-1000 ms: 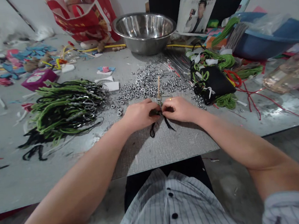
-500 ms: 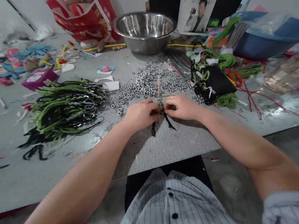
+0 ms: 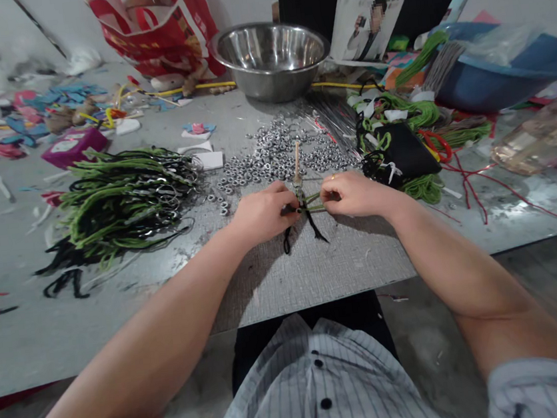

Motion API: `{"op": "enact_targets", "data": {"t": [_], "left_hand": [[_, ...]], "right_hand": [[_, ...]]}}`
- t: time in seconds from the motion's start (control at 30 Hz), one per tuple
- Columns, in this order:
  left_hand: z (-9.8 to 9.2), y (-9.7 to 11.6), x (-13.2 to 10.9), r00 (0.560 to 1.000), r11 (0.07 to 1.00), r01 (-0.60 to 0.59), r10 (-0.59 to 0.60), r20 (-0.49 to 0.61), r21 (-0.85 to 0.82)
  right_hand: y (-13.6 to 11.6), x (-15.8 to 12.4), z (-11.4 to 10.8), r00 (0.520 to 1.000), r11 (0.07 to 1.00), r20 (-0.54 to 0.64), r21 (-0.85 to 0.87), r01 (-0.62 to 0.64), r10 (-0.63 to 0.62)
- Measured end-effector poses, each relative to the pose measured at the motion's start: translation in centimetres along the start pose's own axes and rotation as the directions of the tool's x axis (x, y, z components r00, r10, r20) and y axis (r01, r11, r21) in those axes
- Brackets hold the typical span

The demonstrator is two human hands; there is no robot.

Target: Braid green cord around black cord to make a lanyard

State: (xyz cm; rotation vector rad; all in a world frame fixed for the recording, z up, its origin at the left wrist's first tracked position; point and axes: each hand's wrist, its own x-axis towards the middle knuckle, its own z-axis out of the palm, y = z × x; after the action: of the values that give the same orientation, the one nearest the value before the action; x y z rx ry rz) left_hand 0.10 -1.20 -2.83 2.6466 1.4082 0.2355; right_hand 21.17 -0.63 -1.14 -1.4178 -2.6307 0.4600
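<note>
Before me, a thin wooden stick stands upright on the table, with black and green cord gathered at its base. My left hand is closed in a pinch on the cord, just left of the stick. On the other side, my right hand pinches strands of green cord drawn taut from the stick. Black cord ends hang down toward me between the hands. Past my fingers spreads a heap of small metal nuts. The fingertips are partly hidden.
At left lies a pile of green and black cords with metal rings, beside a purple box. A steel bowl stands behind the nuts. On the right are green cord bundles, a black pouch and a blue basin.
My right hand has moved to the right, away from the stick, and green strands now stretch between it and the stick. The left hand has stayed nearly in place.
</note>
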Motion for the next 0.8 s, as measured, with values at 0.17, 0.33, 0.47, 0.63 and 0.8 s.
{"op": "enact_targets", "data": {"t": [0.17, 0.33, 0.47, 0.63, 0.8], "left_hand": [[-0.2, 0.4, 0.0, 1.0, 1.0, 0.012, -0.012, 0.012, 0.009], [-0.5, 0.9, -0.1, 0.999, 0.997, 0.005, -0.007, 0.032, 0.072], [-0.7, 1.5, -0.2, 0.999, 0.988, -0.031, 0.029, 0.019, 0.151], [-1.0, 2.1, -0.3, 0.996, 0.972, -0.092, 0.088, 0.028, 0.217], [-1.0, 2.1, -0.4, 0.993, 0.962, -0.116, 0.114, 0.023, 0.249]], "right_hand": [[0.1, 0.0, -0.2, 0.998, 0.999, 0.051, -0.035, -0.02, 0.022], [0.2, 0.0, -0.3, 0.997, 0.995, 0.071, -0.096, -0.023, 0.03], [0.2, 0.0, -0.3, 0.996, 0.991, 0.077, -0.13, -0.024, 0.034], [0.1, 0.0, -0.3, 0.995, 0.979, 0.062, -0.193, -0.066, 0.079], [0.1, -0.2, -0.3, 0.996, 0.974, 0.041, -0.217, -0.068, 0.079]]}}
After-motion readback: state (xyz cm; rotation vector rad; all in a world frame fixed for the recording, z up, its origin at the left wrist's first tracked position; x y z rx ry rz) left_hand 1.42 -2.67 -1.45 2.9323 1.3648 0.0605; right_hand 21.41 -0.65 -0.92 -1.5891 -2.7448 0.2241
